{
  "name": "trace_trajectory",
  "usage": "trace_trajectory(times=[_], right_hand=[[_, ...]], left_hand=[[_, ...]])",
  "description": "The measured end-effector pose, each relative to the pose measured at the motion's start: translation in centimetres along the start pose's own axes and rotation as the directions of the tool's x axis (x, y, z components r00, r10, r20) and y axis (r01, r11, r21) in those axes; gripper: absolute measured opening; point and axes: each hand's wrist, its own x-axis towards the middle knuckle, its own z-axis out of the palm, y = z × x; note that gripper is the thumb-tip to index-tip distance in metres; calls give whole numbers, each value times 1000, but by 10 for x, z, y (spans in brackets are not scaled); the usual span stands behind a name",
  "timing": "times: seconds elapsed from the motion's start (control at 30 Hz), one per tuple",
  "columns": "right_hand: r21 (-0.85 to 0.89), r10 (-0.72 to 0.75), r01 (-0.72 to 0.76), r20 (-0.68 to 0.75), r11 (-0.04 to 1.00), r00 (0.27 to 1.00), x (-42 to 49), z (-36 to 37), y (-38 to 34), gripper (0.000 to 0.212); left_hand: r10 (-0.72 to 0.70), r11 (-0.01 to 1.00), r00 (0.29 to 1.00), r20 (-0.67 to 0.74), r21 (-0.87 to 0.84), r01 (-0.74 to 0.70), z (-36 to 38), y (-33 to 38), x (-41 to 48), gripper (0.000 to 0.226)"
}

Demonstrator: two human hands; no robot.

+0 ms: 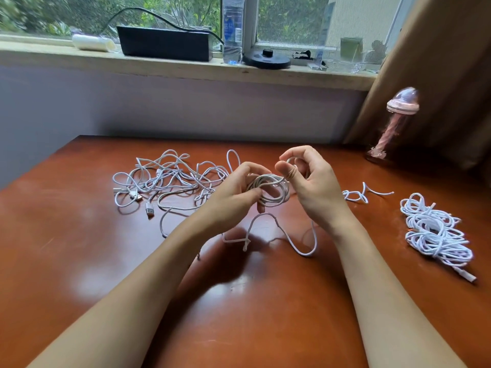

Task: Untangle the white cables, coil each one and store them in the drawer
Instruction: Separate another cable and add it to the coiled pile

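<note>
Both hands, left hand and right hand, grip a half-wound coil; finished bundles lie right of them, a tangle left, no drawer visible.

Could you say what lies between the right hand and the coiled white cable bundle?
A short looped white cable piece on the brown wooden table, in head view.

Reddish-brown glossy desk. Clear pink bottle upright at far right corner, against brown curtain. Windowsill behind: white roll at left, black box, clear water bottle just beside it, then black round base.
</note>
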Motion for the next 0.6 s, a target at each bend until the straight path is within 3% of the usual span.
trace_trajectory(times=[0.13, 0.4, 0.6], right_hand=[[106, 45, -39, -58, 994, 997, 0, -2, -4, 27], [160, 152, -140, -70, 977, 986, 0, 3, 8, 43], [281, 187, -178, -8, 943, 982, -3, 15, 7, 23]], left_hand=[[8, 996, 999, 50, -89, -4, -1, 6, -1, 34], [-29, 963, 998, 63, -265, 45, -2, 13, -2, 31], [-75, 864, 996, 48, -495, 89, -1, 14, 1, 35]])
